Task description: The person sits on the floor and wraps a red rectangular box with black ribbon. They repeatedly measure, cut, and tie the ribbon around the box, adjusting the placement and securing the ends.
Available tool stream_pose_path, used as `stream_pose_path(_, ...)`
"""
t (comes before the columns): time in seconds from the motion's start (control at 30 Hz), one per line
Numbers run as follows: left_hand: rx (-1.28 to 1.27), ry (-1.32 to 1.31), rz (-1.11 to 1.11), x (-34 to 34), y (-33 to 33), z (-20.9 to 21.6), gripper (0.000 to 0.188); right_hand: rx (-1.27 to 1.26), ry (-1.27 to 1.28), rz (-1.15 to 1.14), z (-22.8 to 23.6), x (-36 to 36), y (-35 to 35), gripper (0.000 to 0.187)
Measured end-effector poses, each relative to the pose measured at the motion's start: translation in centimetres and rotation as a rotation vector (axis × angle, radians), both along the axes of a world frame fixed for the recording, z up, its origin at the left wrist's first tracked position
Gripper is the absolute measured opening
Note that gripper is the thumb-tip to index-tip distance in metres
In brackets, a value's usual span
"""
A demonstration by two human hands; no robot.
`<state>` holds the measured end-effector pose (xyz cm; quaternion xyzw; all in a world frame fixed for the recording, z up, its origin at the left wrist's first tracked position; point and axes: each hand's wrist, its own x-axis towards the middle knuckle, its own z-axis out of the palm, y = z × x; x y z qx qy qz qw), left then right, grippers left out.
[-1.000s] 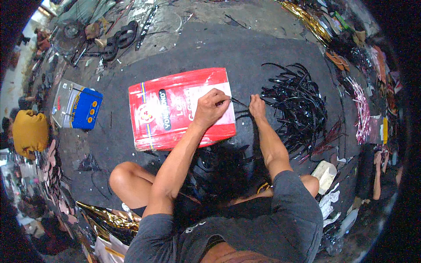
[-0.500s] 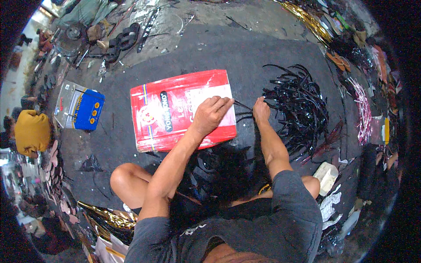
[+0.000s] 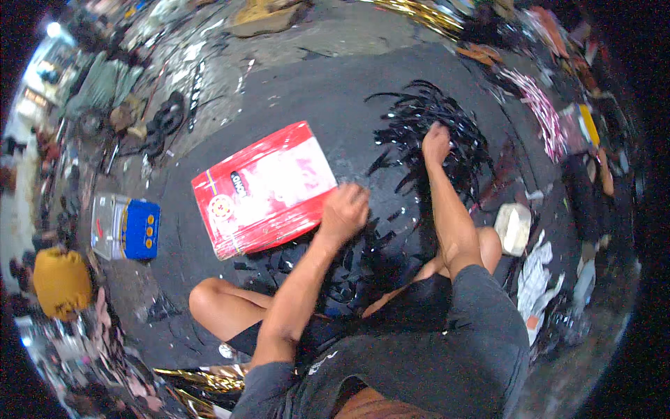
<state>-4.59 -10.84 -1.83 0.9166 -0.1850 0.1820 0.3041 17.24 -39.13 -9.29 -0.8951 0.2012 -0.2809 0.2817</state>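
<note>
A person [image 3: 405, 363] sits cross-legged, a white block [image 3: 513, 229] just beside the right knee. Out in front, the left hand [image 3: 345, 211] is half curled at the red box [image 3: 269, 192], by its right edge; it's blurred, and I can't tell whether it touches the box or has hold of anything. Farther out, the right hand [image 3: 437, 144] reaches into the black strips [image 3: 412, 115], which lie right of the box, fingers bent down among them; I can't see whether they grip any. Well beyond lie gold strips [image 3: 422, 15].
</note>
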Motion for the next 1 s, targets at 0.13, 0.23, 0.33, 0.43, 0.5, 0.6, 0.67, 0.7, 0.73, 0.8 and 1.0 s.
stream_pose_path(0.13, 0.155, 0.677, 0.106, -7.5, -5.8, -2.7, 0.041, -0.164, -0.327, -0.255, 11.3, -1.7, 0.6, 0.033)
stream_pose_path(0.23, 0.439, 0.928, 0.091, -11.4, -4.2, -13.5, 0.055, 0.244, -0.040, 0.508, 12.8, -7.3, 5.1, 0.022)
stream_pose_path(0.33, 0.249, 1.077, 0.118, -10.5, -3.5, -9.4, 0.054, 0.268, 0.480, 1.129, 8.9, -16.0, 7.5, 0.024)
stream_pose_path(0.43, -0.108, 0.776, 0.046, -8.6, -3.1, -2.3, 0.032, 0.396, 0.517, 1.267, 7.8, -23.7, 9.3, 0.037)
stream_pose_path(0.5, -0.251, 0.638, 0.089, -7.9, -1.9, 3.3, 0.029, 0.586, 0.589, 1.303, 10.7, -24.2, 9.5, 0.037)
stream_pose_path(0.6, -0.401, 0.801, 0.118, -8.5, -0.6, 11.6, 0.031, 0.567, 0.567, 1.361, 17.0, -24.7, 8.9, 0.033)
stream_pose_path(0.67, -0.416, 0.685, 0.050, -9.1, -0.3, 12.5, 0.034, 0.385, 0.445, 1.413, 20.2, -24.3, 8.4, 0.035)
stream_pose_path(0.7, -0.456, 0.659, 0.025, -9.3, -0.5, 13.3, 0.036, 0.257, 0.370, 1.426, 21.9, -23.9, 8.1, 0.034)
stream_pose_path(0.73, -0.511, 0.632, 0.028, -9.8, -0.5, 13.2, 0.036, 0.222, 0.450, 1.383, 23.6, -23.6, 8.0, 0.033)
stream_pose_path(0.8, -0.680, 0.607, 0.101, -10.0, 0.0, 12.9, 0.029, 0.070, 0.385, 1.352, 25.4, -22.7, 6.9, 0.027)
stream_pose_path(1.0, -0.638, 0.743, -0.049, -11.1, 1.7, 14.9, 0.029, 0.174, 0.327, 1.361, 29.1, -21.3, 5.4, 0.021)
